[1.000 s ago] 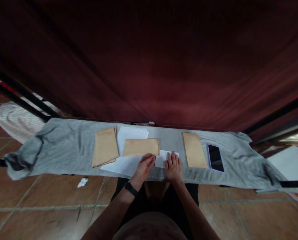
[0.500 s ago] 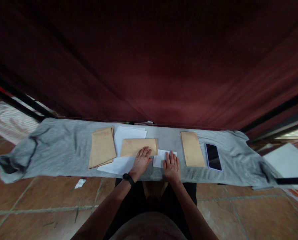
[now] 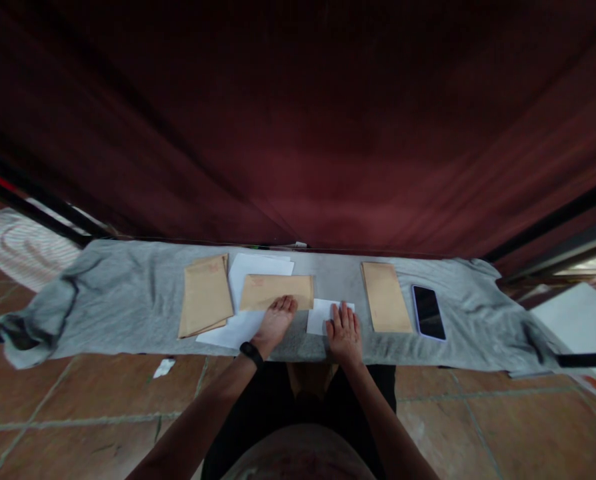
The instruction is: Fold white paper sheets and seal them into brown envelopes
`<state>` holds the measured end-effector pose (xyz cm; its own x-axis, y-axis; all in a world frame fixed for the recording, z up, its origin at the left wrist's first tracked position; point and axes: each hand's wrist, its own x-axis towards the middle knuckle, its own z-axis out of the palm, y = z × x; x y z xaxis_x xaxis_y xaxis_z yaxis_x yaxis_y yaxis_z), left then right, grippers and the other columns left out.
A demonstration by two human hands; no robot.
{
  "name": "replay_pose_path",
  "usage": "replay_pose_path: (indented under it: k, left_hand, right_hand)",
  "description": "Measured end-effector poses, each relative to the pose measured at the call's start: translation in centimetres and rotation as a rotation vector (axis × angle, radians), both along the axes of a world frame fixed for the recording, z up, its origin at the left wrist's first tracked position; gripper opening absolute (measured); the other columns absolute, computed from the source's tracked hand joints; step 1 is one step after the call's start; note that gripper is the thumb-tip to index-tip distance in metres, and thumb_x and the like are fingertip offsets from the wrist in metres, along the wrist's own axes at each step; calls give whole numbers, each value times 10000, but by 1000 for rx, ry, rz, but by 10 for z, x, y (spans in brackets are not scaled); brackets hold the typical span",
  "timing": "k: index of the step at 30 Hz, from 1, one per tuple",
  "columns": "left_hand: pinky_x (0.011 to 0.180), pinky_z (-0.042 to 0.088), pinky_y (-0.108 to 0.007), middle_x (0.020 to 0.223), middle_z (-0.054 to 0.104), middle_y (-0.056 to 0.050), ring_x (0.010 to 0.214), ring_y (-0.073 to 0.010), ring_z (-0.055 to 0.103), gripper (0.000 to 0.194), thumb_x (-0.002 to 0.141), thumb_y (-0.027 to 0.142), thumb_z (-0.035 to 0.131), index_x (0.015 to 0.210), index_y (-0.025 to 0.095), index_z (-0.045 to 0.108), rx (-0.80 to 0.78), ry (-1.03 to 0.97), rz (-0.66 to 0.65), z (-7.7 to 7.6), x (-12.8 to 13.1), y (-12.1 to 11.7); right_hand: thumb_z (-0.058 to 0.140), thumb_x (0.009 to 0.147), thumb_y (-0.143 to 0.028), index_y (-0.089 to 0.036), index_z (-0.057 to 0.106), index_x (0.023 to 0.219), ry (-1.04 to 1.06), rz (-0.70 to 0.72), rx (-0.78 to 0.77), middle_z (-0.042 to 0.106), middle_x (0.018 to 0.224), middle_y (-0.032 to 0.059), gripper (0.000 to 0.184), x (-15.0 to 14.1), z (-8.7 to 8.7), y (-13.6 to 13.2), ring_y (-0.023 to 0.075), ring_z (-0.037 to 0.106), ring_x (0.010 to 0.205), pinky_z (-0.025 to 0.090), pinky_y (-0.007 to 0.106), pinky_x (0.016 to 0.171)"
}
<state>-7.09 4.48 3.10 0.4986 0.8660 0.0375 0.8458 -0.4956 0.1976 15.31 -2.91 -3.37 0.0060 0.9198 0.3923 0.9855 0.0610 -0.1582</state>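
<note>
A brown paper envelope (image 3: 263, 291) lies lengthwise in the middle, its left part over white paper sheets (image 3: 238, 328). My left hand (image 3: 277, 324), with a dark band on the wrist, rests at the envelope's lower edge; its fingers lie close together, touching the paper and not gripping it. To the right, my right hand (image 3: 345, 337) lies flat with fingers a little apart on a small folded white paper (image 3: 319, 316). That paper meets the envelope's lower right corner. The palm hides part of the folded paper.
A grey cloth (image 3: 128, 293) covers the narrow bench. Several brown envelopes (image 3: 205, 297) are stacked at left, and more envelopes (image 3: 387, 298) lie at right beside a phone (image 3: 429, 312). A dark red panel (image 3: 298, 167) rises behind. A white scrap (image 3: 164, 367) is on the tiled floor.
My left hand has slid down and slightly left across the envelope, uncovering more of it. My right hand stays on the folded paper.
</note>
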Motion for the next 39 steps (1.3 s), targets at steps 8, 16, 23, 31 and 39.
replay_pose_path:
  k: [8, 16, 23, 31, 39]
  left_hand:
    - [1018, 470, -407, 1273, 615, -114, 1218, -243, 561, 486, 856, -14, 404, 1253, 222, 552, 3, -45, 10, 9, -8, 3]
    - [1147, 358, -443, 1404, 577, -145, 1355, -266, 488, 512, 882, 50, 412, 1364, 176, 530, -11, -160, -24, 3, 25, -21]
    - [1235, 229, -427, 1575, 392, -128, 1482, -221, 310, 524, 991, 234, 361, 1506, 132, 379, -103, -384, -149, -21, 88, -54]
    - [1231, 214, -477, 1597, 335, -162, 1507, -272, 236, 588, 984, 346, 419, 1520, 117, 337, -22, -311, -70, -30, 69, -54]
    - [1230, 228, -487, 1607, 302, -173, 1507, -276, 232, 623, 980, 355, 439, 1535, 113, 294, 5, -269, -33, -31, 62, -70]
  right_hand:
    - [407, 1026, -342, -161, 318, 1553, 5, 3, -2, 310, 1599, 187, 564, 0, -1, 0, 324, 332, 1449, 271, 497, 1153]
    - [411, 1019, -346, -159, 302, 1559, 12, 6, 9, 302, 1603, 185, 582, 0, -2, 0, 321, 336, 1447, 265, 503, 1155]
    - [399, 991, -229, -188, 219, 1584, -24, 22, -60, 235, 1633, 151, 621, 3, -3, -1, 291, 298, 1473, 227, 471, 1177]
    - [346, 1044, -317, -109, 194, 1582, 7, 34, 6, 337, 1586, 186, 597, 9, -2, -5, 288, 330, 1457, 284, 468, 1158]
    - [315, 1050, -335, -101, 144, 1591, -8, -23, -4, 362, 1571, 194, 614, 27, 0, -26, 292, 406, 1412, 326, 463, 1139]
